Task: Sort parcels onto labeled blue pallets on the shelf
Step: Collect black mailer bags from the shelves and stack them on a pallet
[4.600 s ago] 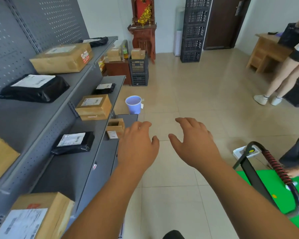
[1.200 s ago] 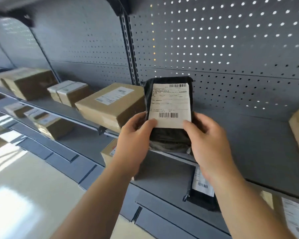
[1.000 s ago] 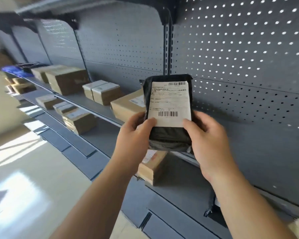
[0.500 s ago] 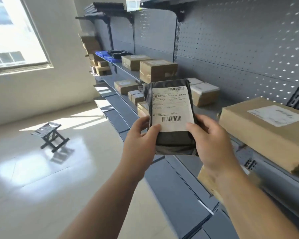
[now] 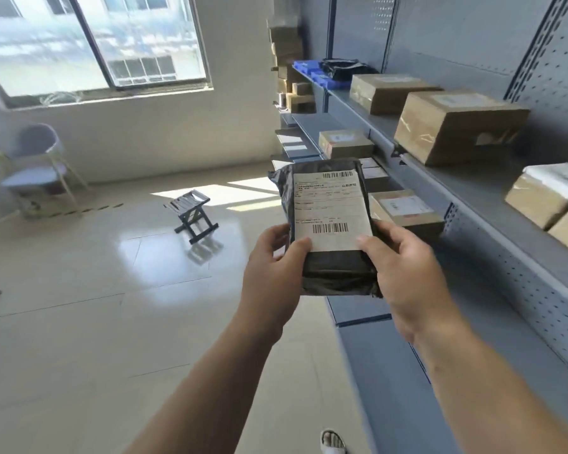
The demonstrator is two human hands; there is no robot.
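**Both hands hold a black parcel in front of a grey shelf**

A person's left hand (image 5: 273, 276) and right hand (image 5: 404, 276) grip a black plastic parcel (image 5: 336, 270) by its lower corners. It is held upright in mid-air, above the floor and just beside the shelf (image 5: 466, 194) on the right. The fingers (image 5: 369, 244) of both hands are curled round the parcel's sides, and each thumb presses a bottom corner of the white shipping label (image 5: 330, 209), which faces the camera and carries two barcodes.

The grey metal shelf runs along the right side into the far corner. Brown cardboard boxes (image 5: 453, 122) stand on its upper level, and more lie on the level below. At the far end of the upper level sit blue pallets (image 5: 312, 72), with a dark bag (image 5: 341, 67) just beside them.

To the left, on the pale tiled floor (image 5: 79, 290), stands a small folding stool (image 5: 192, 214), and a chair (image 5: 36, 168) stands under a large window (image 5: 89, 44). One sandalled foot (image 5: 332, 442) shows at the bottom edge.
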